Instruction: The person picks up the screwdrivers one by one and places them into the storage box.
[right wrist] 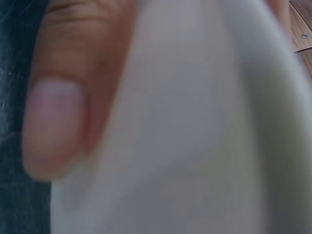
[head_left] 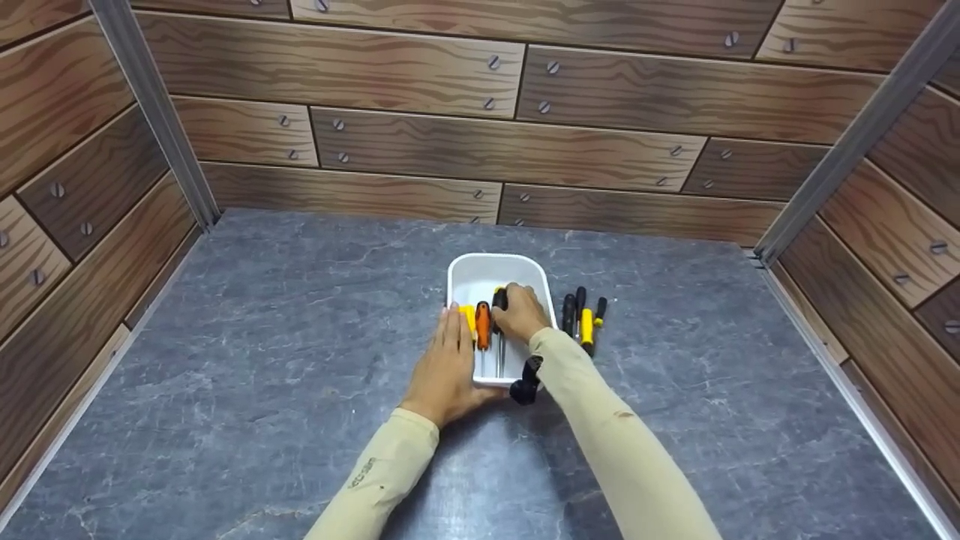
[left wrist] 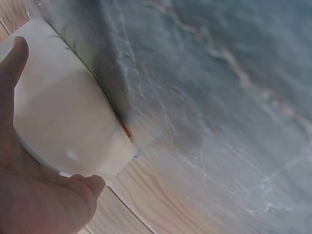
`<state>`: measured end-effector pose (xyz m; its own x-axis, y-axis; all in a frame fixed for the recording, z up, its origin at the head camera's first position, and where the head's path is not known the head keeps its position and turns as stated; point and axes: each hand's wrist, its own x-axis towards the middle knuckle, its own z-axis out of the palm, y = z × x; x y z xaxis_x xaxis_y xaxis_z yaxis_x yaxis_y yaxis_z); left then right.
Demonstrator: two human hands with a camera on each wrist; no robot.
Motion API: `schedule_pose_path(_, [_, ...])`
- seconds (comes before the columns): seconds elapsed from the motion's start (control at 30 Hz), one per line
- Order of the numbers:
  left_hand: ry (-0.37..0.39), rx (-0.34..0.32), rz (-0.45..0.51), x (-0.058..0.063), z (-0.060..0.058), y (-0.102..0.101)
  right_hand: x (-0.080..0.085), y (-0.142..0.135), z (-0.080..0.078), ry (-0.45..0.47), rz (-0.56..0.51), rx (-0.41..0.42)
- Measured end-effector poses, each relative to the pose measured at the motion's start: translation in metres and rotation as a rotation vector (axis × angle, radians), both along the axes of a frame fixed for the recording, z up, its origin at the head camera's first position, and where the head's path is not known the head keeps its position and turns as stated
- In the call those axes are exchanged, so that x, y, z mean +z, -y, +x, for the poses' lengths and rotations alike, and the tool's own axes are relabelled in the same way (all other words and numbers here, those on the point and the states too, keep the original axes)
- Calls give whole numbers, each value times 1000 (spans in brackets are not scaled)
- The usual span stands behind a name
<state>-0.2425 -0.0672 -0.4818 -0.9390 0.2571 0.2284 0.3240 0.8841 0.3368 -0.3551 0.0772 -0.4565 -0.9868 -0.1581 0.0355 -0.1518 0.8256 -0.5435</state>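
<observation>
In the head view, a white bin (head_left: 517, 268) stands on the grey marbled tabletop. My left hand (head_left: 442, 367) lies along its left side, fingers straight, with the thumb across its near end. The left wrist view shows this hand (left wrist: 44, 200) against the bin's outer wall (left wrist: 68, 97). Inside the bin, my right hand (head_left: 523, 313) grips the dark handle of a screwdriver (head_left: 500, 298), its shank pointing toward me. Left of that lie an orange-handled screwdriver (head_left: 483, 322) and a yellow-handled tool (head_left: 466, 313), partly covered by my left fingers. A blurred thumb (right wrist: 56, 112) touches white plastic in the right wrist view.
Just right of the bin lie several hand tools: a black handle (head_left: 568, 313), another black handle (head_left: 580, 300), a yellow-and-black one (head_left: 587, 328) and a small black-and-yellow one (head_left: 601, 311). Wood-patterned walls (head_left: 420, 142) enclose the back and both sides.
</observation>
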Motion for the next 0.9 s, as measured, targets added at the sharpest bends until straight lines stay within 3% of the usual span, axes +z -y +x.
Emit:
schedule_pose_path(0.33, [-9,-17,9,-2,3,-3,-10,-5,6,-4,-6,8])
schedule_pose_path(0.67, [-93,-27,5,1,1,-2,-9,-8,2,-38,-37,26])
schedule_pose_path(0.9, [-55,-16,20,0,1,1,-5,-10,1,-69,-99,47])
